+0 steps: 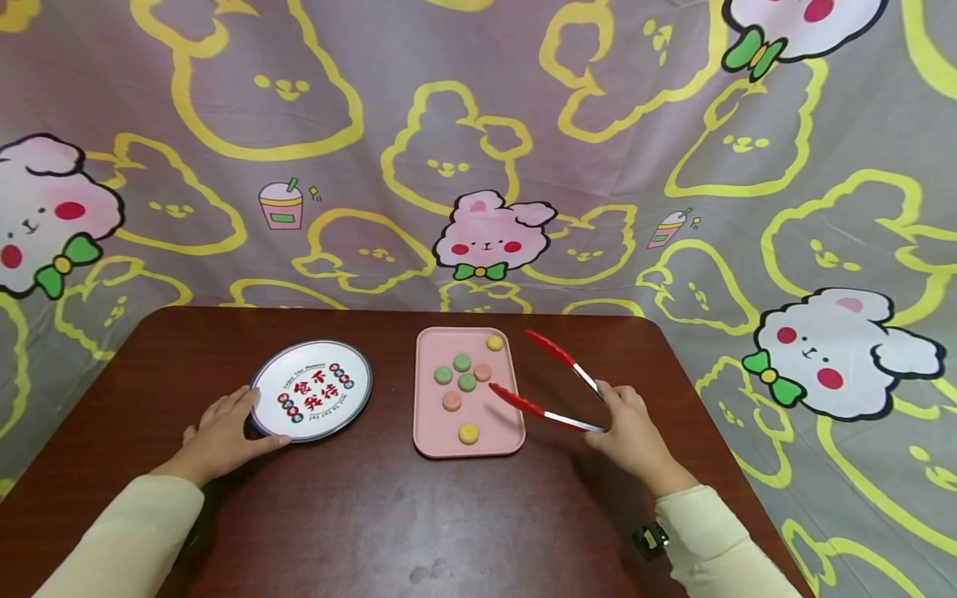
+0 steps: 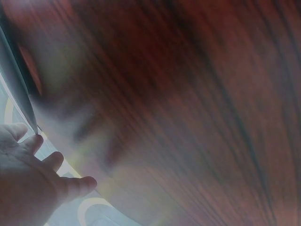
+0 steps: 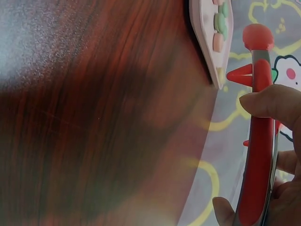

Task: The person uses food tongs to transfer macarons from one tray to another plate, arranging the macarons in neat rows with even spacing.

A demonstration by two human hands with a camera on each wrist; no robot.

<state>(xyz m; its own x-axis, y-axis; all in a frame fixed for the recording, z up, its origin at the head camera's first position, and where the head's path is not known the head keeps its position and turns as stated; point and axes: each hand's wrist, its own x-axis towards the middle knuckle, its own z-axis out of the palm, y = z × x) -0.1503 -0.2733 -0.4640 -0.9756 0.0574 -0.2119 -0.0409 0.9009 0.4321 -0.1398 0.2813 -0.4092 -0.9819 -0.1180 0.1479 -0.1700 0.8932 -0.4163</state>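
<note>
My left hand point(image 1: 220, 436) rests at the near-left rim of a white round plate point(image 1: 336, 399) printed with red characters, thumb and fingers spread along its edge. In the left wrist view the outstretched fingers point(image 2: 52, 161) meet the plate's edge point(image 2: 19, 75). Red-tipped metal tongs point(image 1: 562, 419) are held in my right hand point(image 1: 628, 432), their two arms spread apart. One tip hangs over the right part of a pink tray point(image 1: 429, 440); the other points beyond the tray's right side. Small round green macarons point(image 1: 462, 363), pink ones point(image 1: 452, 401) and yellow ones point(image 1: 468, 433) lie on the tray.
A dark brown wooden table point(image 1: 336, 523) carries everything, with the plate to the left of the tray. Behind it hangs a grey curtain point(image 1: 374, 183) with cartoon rabbits and yellow outlines. A small dark device point(image 1: 652, 540) sits at the right wrist.
</note>
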